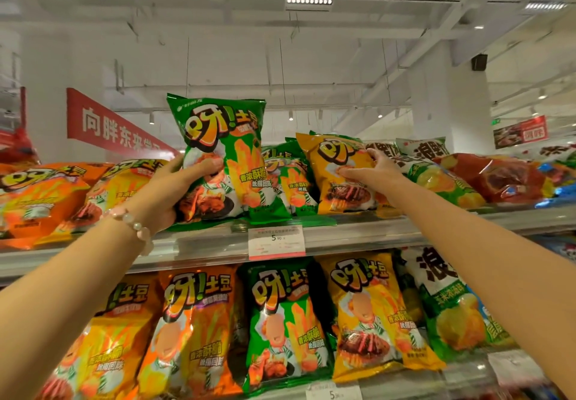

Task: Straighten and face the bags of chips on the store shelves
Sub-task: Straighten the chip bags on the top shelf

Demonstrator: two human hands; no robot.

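L hand: grips green chip bag, upright at top shelf front edge.
R hand: fingers spread, pressing on yellow chip bag, just R of green 1.

price tag print blurred, banner cut by bags

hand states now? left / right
Left hand: closed on the green chip bag, holding it upright at the top shelf.
Right hand: open, fingers resting on the yellow chip bag, not gripping.
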